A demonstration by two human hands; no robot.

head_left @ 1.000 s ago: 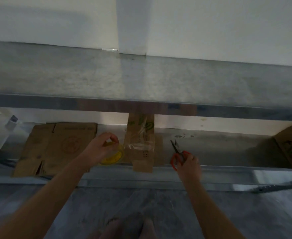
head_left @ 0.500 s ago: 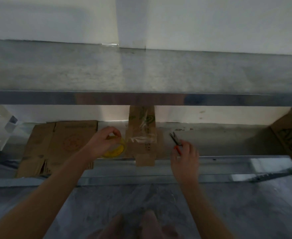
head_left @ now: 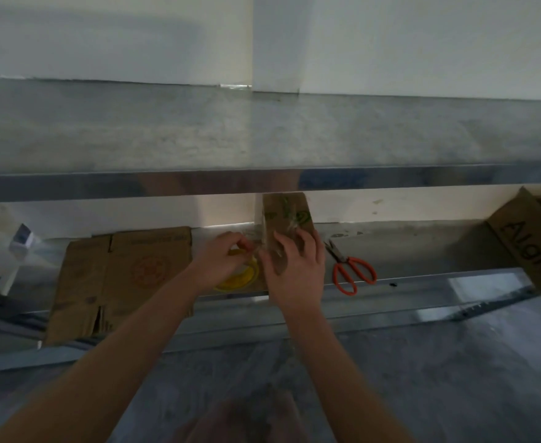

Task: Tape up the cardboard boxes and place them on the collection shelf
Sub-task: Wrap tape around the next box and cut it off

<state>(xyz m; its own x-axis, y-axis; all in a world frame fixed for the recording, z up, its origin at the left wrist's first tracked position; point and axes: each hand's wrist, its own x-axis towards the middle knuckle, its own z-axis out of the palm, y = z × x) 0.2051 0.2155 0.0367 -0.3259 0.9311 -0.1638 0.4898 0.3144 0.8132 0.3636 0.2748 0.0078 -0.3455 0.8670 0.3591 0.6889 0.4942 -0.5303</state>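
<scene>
A narrow cardboard box (head_left: 286, 212) with a green print stands on the lower metal shelf (head_left: 422, 247), clear tape across its front. My right hand (head_left: 294, 270) lies flat on the box, fingers spread over the tape. My left hand (head_left: 221, 257) pinches the clear tape strip just left of the box, above a yellow tape roll (head_left: 239, 278) that rests on the shelf. Orange-handled scissors (head_left: 349, 268) lie on the shelf right of the box, no hand on them.
Flattened cardboard boxes (head_left: 119, 273) lie on the shelf at the left. An open box printed "Align" (head_left: 528, 244) stands at the far right. An upper metal shelf (head_left: 262, 139) overhangs the work area. White wall behind, grey floor below.
My right hand has let go of the scissors, which now lie on the shelf, and moved left onto the box. My left hand shifted right, from the tape roll to the tape strip.
</scene>
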